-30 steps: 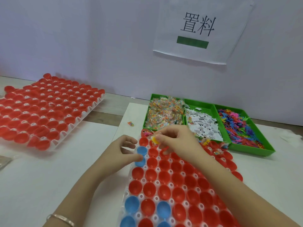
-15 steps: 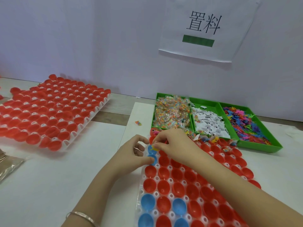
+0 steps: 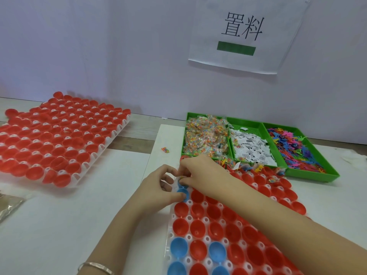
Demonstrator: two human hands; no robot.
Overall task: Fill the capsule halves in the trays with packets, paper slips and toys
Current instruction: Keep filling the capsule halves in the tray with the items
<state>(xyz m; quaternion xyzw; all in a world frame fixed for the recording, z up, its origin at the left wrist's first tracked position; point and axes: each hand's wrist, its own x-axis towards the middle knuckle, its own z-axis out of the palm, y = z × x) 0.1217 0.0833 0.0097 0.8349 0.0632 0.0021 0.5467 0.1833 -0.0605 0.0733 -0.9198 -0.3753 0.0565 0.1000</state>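
Observation:
A white tray (image 3: 206,238) in front of me holds red capsule halves (image 3: 215,212) and a few blue ones (image 3: 178,247). My right hand (image 3: 204,171) reaches across its far left corner, fingertips curled down over a blue half (image 3: 181,185), pinching a small yellowish piece that is mostly hidden. My left hand (image 3: 156,187) sits beside it with the thumb resting on a second blue half (image 3: 185,195) and the fingers loosely curled. Halves in the far row (image 3: 274,179) hold packets and toys.
A green three-part bin (image 3: 315,176) behind the tray holds clear bead packets (image 3: 206,135), paper slips (image 3: 250,149) and coloured toys (image 3: 294,149). A second tray of red halves (image 3: 59,139) lies at the left. One loose packet (image 3: 165,149) lies on the table. A clear bag (image 3: 10,205) is at the left edge.
My right hand has lowered its fingertips with the yellowish piece from above the tray down onto the corner blue half. My left thumb stayed on the neighbouring blue half. My head turned slightly left.

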